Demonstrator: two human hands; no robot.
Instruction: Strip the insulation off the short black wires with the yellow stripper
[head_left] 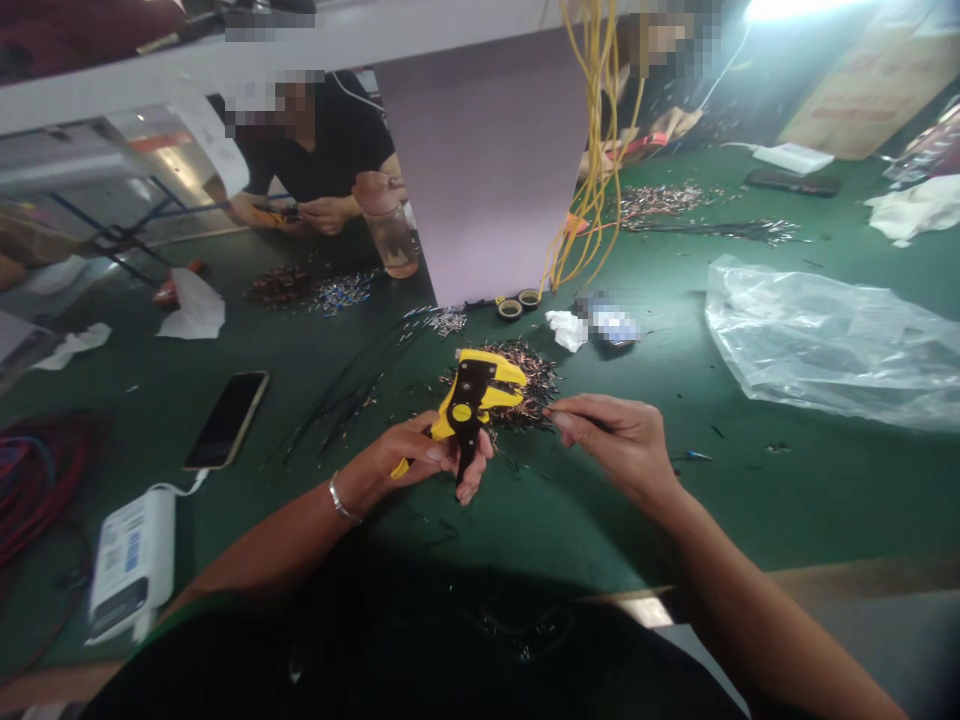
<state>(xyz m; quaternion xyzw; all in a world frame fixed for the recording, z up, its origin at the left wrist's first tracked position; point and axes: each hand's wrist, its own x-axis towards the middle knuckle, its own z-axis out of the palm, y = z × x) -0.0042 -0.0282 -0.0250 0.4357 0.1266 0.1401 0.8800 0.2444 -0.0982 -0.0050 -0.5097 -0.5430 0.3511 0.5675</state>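
Scene dim overall. One bright lamp (pixel 795 8) at top right, blown out, casting glare on the plastic bag (pixel 832 335). Table (pixel 787 480) edges curve from lens distortion; far background soft; faces pixelated.

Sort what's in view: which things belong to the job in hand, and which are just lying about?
In use: wire stripper in left hand; thin wire pinched by right hand; pile of wire offcuts.
Lying about: phone, power bank, plastic bag, tape rolls, cup.
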